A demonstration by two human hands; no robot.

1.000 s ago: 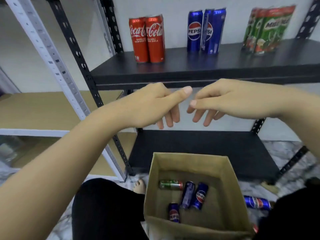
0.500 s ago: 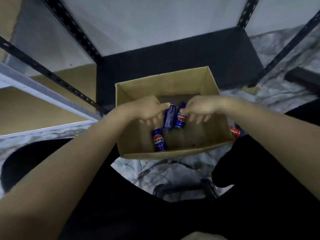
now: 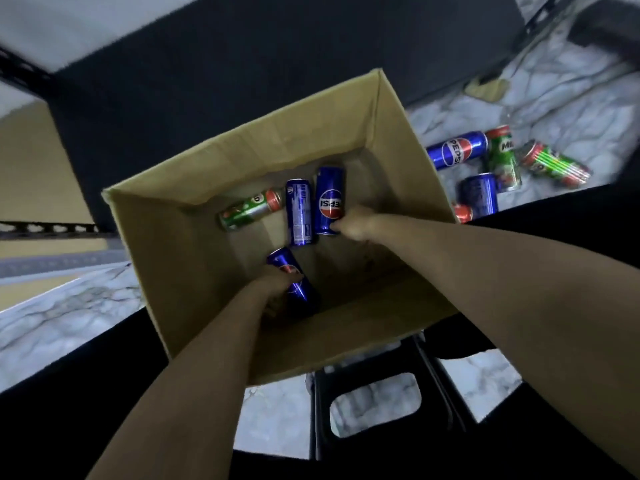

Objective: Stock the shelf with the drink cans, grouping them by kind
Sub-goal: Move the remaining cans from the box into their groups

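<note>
Kneeling over white marble-patterned floor, I face a black shelf board with a perforated black upright to my left. A cardboard box sits between me and it. Inside lie four cans — three blue Pepsi, one green. My left hand curls around the nearest Pepsi can; my right hand grips the bottom end of another Pepsi can. The third Pepsi can touches it, with the green can just beside. On the floor to the right of the box: two Pepsi cans, two green ones, one red — partly hidden.
</note>
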